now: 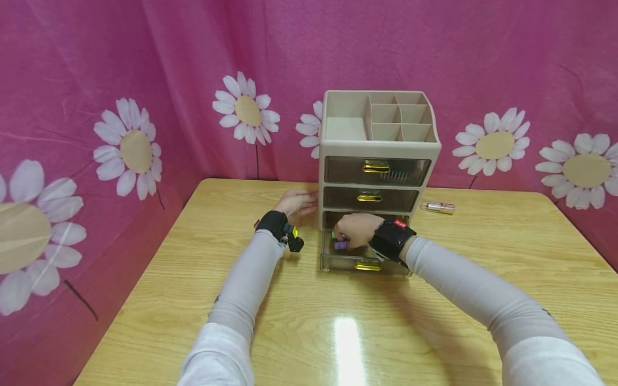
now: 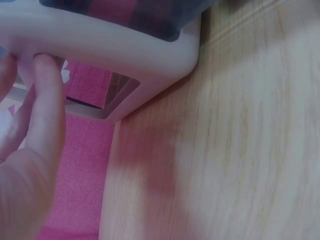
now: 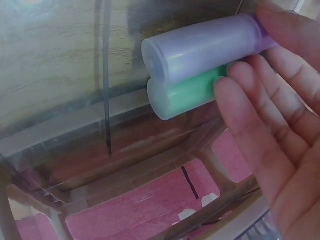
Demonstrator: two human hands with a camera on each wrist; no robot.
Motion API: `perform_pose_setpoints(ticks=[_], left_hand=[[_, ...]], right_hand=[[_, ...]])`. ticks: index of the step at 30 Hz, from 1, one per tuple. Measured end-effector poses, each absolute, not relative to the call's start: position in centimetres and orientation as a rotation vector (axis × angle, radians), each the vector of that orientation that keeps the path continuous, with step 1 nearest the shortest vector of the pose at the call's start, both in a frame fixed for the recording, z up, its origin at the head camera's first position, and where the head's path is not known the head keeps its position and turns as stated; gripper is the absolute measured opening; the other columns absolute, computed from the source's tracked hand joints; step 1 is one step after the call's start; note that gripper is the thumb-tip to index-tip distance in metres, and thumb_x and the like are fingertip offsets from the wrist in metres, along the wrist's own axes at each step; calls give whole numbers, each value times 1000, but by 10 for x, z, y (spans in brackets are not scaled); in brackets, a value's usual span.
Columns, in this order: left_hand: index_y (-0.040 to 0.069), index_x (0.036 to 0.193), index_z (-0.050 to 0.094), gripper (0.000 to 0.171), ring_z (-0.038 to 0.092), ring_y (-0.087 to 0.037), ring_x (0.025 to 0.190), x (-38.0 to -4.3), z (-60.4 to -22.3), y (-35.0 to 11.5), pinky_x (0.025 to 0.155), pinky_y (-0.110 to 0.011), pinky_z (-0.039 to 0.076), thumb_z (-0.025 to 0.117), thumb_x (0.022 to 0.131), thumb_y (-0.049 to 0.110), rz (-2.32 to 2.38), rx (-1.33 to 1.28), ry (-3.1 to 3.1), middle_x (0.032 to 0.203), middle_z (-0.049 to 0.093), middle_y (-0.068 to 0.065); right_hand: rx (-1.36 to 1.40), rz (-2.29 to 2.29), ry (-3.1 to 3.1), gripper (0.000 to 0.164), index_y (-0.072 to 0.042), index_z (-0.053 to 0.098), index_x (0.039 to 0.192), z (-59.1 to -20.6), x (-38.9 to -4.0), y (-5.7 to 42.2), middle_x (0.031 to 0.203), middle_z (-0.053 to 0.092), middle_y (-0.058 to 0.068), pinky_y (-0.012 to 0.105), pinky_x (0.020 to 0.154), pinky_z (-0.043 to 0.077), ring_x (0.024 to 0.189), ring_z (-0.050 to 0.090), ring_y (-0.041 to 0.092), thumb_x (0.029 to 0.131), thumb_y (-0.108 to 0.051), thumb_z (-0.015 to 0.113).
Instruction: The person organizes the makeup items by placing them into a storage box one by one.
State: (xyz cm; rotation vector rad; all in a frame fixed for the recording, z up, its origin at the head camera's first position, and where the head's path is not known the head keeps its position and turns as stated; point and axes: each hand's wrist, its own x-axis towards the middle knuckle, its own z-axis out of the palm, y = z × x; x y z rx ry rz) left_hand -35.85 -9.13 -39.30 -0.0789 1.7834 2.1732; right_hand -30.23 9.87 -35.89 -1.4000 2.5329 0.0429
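In the head view, a beige drawer organizer (image 1: 381, 149) stands on the table, its bottom drawer (image 1: 345, 262) pulled out. My right hand (image 1: 359, 229) reaches into that drawer. Thumb and fingers pinch one end of a purple lip balm tube (image 3: 210, 47), seen in the right wrist view. A green lip balm tube (image 3: 192, 95) lies alongside it, the fingertips right at its edge. My left hand (image 1: 296, 203) rests against the organizer's left side. The left wrist view shows its extended fingers (image 2: 48, 95) at the frame beside a side opening.
A lipstick (image 1: 439, 207) with a clear end lies on the wooden table (image 1: 270, 321), right of the organizer. Two upper drawers with gold handles are closed, and divided compartments (image 1: 401, 115) form the top. A pink flowered cloth (image 1: 386, 43) hangs behind.
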Motion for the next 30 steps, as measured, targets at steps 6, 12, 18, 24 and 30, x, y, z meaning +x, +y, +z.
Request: perform_pose_setpoints(ticks=[6,12,18,24,30], left_hand=[[-11,128,44,38,48,-34,118,-357,-391,-92,96,-34,46,50,91,-4,2160,-101,1793,130,48,-23],[-11,123,50,36,52,-34,114,-365,-400,-95,93,-33,49,56,89,-2,2198,-33,1747,125,52,-24],[-12,128,43,37,47,-34,119,-357,-389,-93,97,-35,46,49,92,-4,2174,-78,1783,130,47,-24],[-11,128,44,37,46,-35,120,-355,-388,-93,98,-35,45,48,92,-3,2157,-73,1782,131,46,-24],[-12,127,44,36,47,-34,119,-355,-388,-94,97,-34,46,48,92,-3,2132,-61,1811,130,47,-24]], right_hand=[[-1377,33,2529,17,-6,62,81,-357,-303,100,58,39,-8,19,51,35,56,37,8,69,-5,74],[-1372,-49,2491,17,-4,63,86,-348,-306,103,55,35,-8,18,52,36,53,33,7,72,-3,72],[-1399,-105,2531,18,-3,63,93,-326,-300,108,64,48,-4,22,55,42,58,43,8,77,-7,71],[-1486,-204,2692,19,-7,64,98,-295,-282,126,80,61,-1,26,62,49,70,53,9,81,-15,69],[-1573,-325,2935,22,-6,65,99,-261,-256,159,94,64,3,32,72,54,83,60,15,80,-13,72]])
